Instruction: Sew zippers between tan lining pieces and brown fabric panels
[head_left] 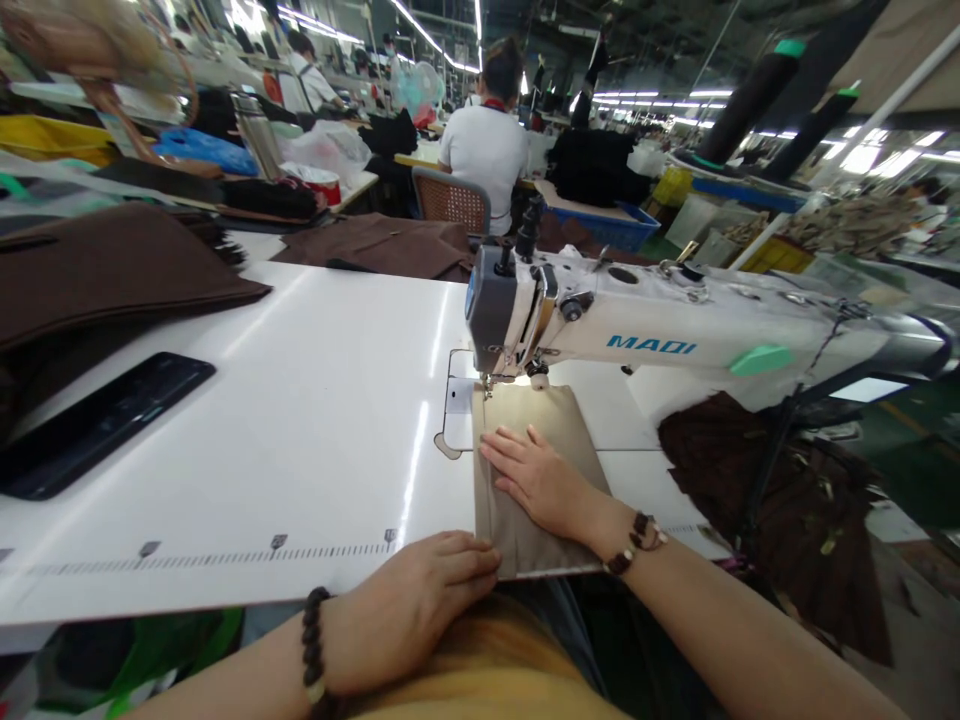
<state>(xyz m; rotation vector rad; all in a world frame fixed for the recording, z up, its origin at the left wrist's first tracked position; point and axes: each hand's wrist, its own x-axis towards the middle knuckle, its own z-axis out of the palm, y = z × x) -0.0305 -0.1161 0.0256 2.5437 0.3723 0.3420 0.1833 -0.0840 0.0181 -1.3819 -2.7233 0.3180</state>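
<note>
A folded khaki fabric piece (551,425) lies on the white sewing table, its far end under the presser foot (486,388) of a sewing machine (645,320). My right hand (536,475) rests flat on the fabric's middle, fingers extended toward the foot. At the near left corner of the cloth, my left hand (442,580) has its fingers together over the edge, closed on it; its thumb is hidden. A seam line runs along the fabric's left side, in line with the needle area.
A black phone (112,420) lies on the table's left part, near brown fabric (112,265). More brown pieces (765,490) hang at the right. Thread cones (750,105) stand behind the machine. A person in white (486,145) sits ahead, facing away.
</note>
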